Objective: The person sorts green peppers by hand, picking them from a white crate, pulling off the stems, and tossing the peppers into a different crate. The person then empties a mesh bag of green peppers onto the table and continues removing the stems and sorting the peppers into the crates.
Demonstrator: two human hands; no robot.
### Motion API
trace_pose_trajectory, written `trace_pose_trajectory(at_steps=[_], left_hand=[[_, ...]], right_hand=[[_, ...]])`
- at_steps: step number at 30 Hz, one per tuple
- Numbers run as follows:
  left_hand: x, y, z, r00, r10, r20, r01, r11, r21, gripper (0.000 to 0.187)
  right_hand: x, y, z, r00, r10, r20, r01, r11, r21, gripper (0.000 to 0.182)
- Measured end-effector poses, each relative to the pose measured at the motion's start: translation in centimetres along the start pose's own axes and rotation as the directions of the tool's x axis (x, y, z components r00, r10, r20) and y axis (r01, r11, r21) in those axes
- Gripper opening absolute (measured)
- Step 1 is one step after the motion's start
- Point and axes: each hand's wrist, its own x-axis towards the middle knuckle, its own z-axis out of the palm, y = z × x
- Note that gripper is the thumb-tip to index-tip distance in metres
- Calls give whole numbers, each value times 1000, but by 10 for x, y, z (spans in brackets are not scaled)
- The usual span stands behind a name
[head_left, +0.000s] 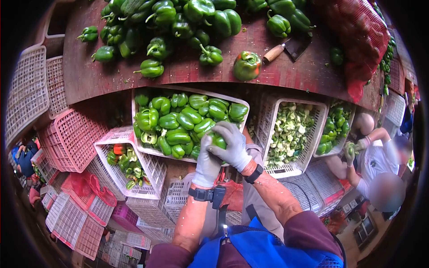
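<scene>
Both my hands wear pale grey gloves and meet over the near edge of a white crate (pixel 190 92) full of green bell peppers. A green bell pepper (pixel 218 141) is between them. My right hand (pixel 233 145) curls over its top and side, fingers bent. From the left, my left hand (pixel 208 161) presses against the same pepper, its fingers closed and partly hidden. Beneath my hands lie more trimmed-looking green peppers (pixel 178 136). To the right stands a white crate (pixel 268 134) of pale cut pepper cores (pixel 288 129).
Ahead, a reddish wooden table (pixel 187 76) carries loose green peppers (pixel 152 67), a wood-handled blade (pixel 275 52) and a red mesh sack (pixel 357 35). At left are a crate of mixed peppers (pixel 125 163) and stacked pink crates (pixel 78 138). A co-worker (pixel 380 156) sits at right.
</scene>
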Motion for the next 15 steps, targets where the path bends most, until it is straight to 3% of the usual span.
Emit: trace_pose_trajectory(at_steps=[4, 7, 10, 13, 15], left_hand=[[-16, -11, -44, 995, -86, -54, 84, 995, -46, 40], [-23, -23, -48, 989, -45, -144, 34, 996, -77, 37], [-25, -36, -62, 959, 150, -239, -103, 975, 199, 36], [-34, -41, -67, 923, 218, -316, -68, 904, 422, 37], [-43, -39, -62, 937, 244, -252, -28, 769, 639, 40]], right_hand=[[-25, 4, 18, 999, 19, 34, -18, 1000, -17, 29], [-44, 10, 38, 967, 242, 78, -240, 970, -29, 25], [-65, 10, 54, 913, 405, -57, -403, 914, 35, 21], [-87, 22, 65, 817, 557, -148, -547, 830, 107, 17], [-102, 50, 71, 764, 615, -195, -600, 788, 137, 16]])
